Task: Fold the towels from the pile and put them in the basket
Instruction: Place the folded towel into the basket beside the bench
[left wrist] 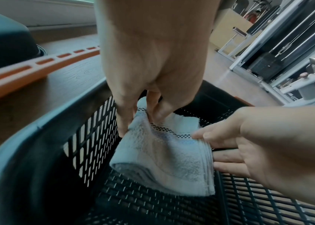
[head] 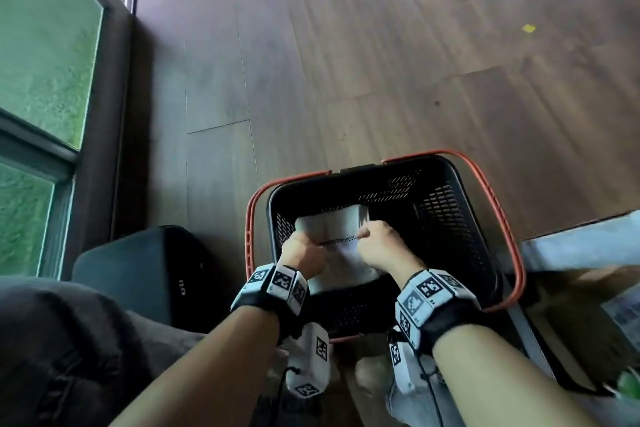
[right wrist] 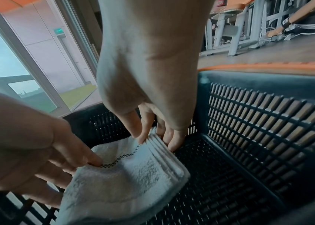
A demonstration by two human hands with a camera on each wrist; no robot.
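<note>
Both hands reach down into the basket (head: 446,166), left hand (head: 300,250) and right hand (head: 379,246) pinching the folded towel (head: 332,229)

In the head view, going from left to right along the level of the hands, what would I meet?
Black case → orange handle of the basket → left hand → folded towel → right hand → far orange handle.

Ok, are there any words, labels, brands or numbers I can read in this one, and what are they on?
No text can be read with certainty.
Small pale mark on the black case: too blurred to read.
Tiny print beside the square codes on the wrist bands: too small to read.
Lit green sign on the wall beyond the window: too small to read.
The towel and basket: no text visible.
</note>
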